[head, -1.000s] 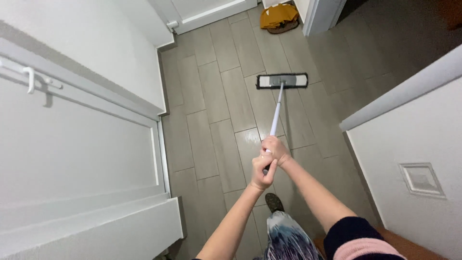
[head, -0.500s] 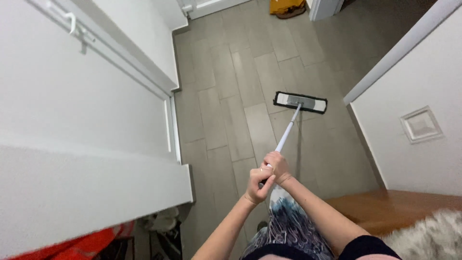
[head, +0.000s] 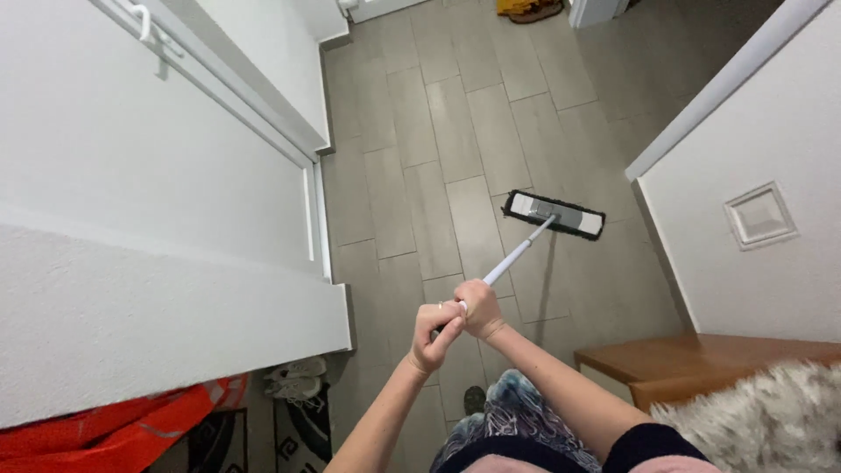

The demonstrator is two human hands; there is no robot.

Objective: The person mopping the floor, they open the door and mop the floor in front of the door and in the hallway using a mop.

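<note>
A flat mop with a white pole (head: 519,252) and a grey rectangular head (head: 554,215) rests on the grey tiled floor (head: 420,158). Both of my hands hold the near end of the pole. My right hand (head: 482,308) grips it higher up, and my left hand (head: 433,336) wraps the pole's end just below and to the left. The mop head lies flat, ahead and to the right of my hands, near the foot of the right wall.
White wall and door panels (head: 158,201) run along the left, a white wall (head: 753,201) with a square plate on the right. A wooden bench (head: 674,363) with a fur throw (head: 762,416) stands at lower right. Red fabric (head: 114,434) and shoes (head: 293,385) lie lower left. A yellow item (head: 526,7) is far ahead.
The mop head has been drawn back toward me and to the right, angling slightly. My view has shifted back, bringing the bench, fur throw and red fabric into sight.
</note>
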